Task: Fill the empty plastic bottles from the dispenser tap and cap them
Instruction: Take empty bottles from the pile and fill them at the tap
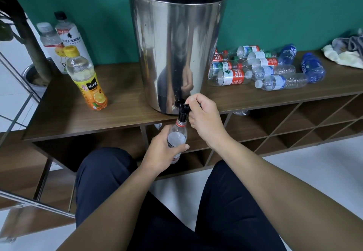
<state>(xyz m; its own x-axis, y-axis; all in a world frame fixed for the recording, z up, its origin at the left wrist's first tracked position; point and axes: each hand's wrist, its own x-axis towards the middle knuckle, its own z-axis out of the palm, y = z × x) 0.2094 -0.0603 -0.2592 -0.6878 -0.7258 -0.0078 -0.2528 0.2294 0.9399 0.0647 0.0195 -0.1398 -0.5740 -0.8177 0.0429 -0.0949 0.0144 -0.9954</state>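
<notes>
We hold the bottle (176,138) in our left hand (164,152), fingers wrapped round it, its mouth right under the tap (182,111) so water can go in. Our right hand (202,115) grips the tap handle. The dispenser (176,44) sits at the bench (78,117) edge, so the bottle hangs in open room below. Empty bottles (261,69) lie on the right.

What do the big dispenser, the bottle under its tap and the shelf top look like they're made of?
Dispenser: polished metal, probably stainless steel; it mirrors the hands. Its tap looks like black plastic.
Bottle: clear thin plastic; you see through it.
Shelf top: brown wood grain, matte, likely laminate or veneer.
</notes>
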